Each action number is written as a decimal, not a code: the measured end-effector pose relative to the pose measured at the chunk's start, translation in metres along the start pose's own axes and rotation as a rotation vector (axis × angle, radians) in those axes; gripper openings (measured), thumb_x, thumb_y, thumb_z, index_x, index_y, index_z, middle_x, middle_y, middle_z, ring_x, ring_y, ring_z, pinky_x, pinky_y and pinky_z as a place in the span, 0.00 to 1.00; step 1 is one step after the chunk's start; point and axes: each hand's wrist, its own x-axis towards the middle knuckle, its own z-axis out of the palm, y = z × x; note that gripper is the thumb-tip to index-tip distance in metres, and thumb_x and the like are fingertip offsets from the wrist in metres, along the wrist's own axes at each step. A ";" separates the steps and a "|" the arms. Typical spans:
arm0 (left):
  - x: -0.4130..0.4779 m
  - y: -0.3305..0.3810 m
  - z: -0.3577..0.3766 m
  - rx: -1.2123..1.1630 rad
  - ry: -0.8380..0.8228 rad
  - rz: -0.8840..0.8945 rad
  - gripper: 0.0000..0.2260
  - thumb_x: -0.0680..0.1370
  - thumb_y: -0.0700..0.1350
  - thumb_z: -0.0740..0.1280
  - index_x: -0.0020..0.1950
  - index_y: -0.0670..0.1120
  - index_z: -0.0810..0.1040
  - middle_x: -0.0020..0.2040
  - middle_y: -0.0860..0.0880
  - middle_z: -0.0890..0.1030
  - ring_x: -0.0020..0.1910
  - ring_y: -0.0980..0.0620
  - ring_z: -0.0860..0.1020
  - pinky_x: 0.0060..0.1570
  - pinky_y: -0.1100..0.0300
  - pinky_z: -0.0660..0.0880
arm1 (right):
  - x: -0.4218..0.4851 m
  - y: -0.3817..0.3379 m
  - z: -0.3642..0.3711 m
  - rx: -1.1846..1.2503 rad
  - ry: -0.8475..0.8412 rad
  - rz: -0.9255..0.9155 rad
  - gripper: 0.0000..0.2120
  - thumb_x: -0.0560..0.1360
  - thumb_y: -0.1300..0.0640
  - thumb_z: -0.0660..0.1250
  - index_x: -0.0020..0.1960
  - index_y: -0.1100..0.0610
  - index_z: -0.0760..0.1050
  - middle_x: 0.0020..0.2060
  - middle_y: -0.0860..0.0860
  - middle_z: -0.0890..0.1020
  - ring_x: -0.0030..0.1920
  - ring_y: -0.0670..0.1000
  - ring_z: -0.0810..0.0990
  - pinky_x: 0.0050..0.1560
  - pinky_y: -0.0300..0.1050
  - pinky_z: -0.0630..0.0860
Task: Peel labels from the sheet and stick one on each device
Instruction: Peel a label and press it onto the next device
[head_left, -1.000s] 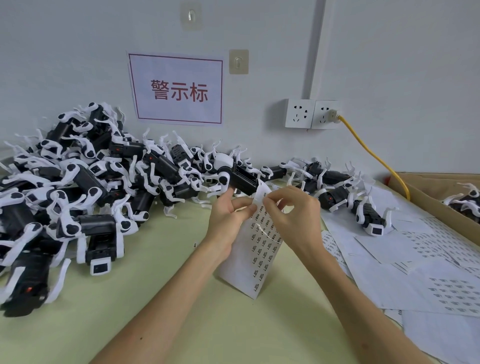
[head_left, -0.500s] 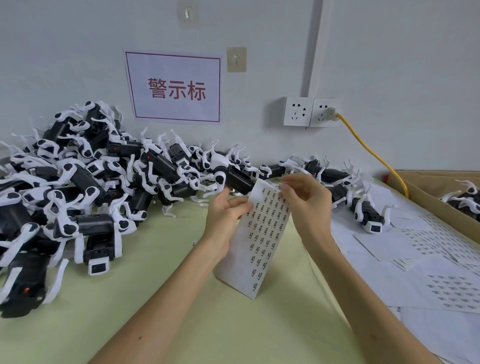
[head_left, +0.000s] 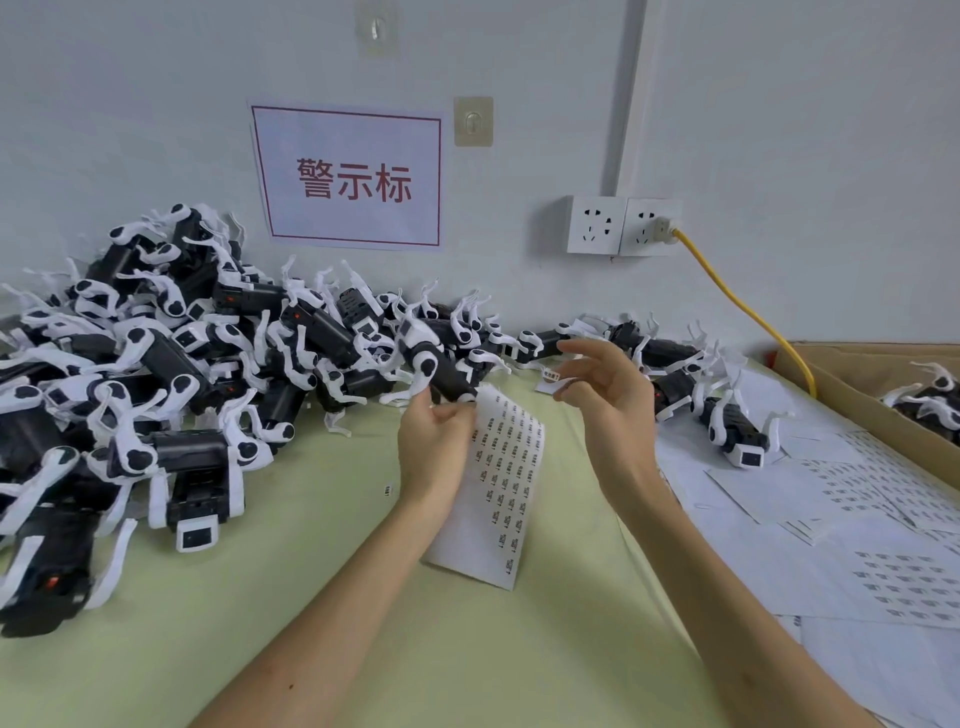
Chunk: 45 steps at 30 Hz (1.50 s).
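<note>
Head view: your left hand (head_left: 434, 441) pinches the top edge of the label sheet (head_left: 498, 499), its long axis running from the device pile (head_left: 171, 364) down toward you. Right of the sheet's top, your right hand (head_left: 608, 405) pinches one peeled label (head_left: 550, 373), other fingers fanned.
</note>
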 end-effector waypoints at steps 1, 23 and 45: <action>0.000 -0.001 -0.001 -0.002 0.033 0.009 0.21 0.79 0.39 0.66 0.72 0.49 0.73 0.39 0.53 0.86 0.42 0.55 0.83 0.47 0.54 0.80 | -0.001 0.000 0.000 0.001 -0.009 0.002 0.21 0.65 0.64 0.63 0.55 0.52 0.82 0.42 0.51 0.84 0.45 0.48 0.81 0.48 0.42 0.78; -0.012 0.021 0.005 -0.035 -0.227 0.067 0.10 0.80 0.36 0.65 0.61 0.41 0.73 0.46 0.52 0.88 0.56 0.57 0.82 0.65 0.50 0.69 | -0.005 0.026 0.006 -0.504 -0.277 -0.122 0.23 0.77 0.64 0.65 0.68 0.45 0.69 0.46 0.39 0.77 0.43 0.39 0.77 0.40 0.33 0.70; -0.018 0.023 0.005 -0.138 -0.288 0.158 0.17 0.78 0.37 0.65 0.52 0.61 0.70 0.51 0.52 0.88 0.64 0.54 0.80 0.75 0.38 0.61 | -0.001 0.013 0.006 0.472 -0.189 0.775 0.06 0.80 0.57 0.67 0.49 0.58 0.80 0.38 0.52 0.83 0.35 0.49 0.81 0.44 0.43 0.77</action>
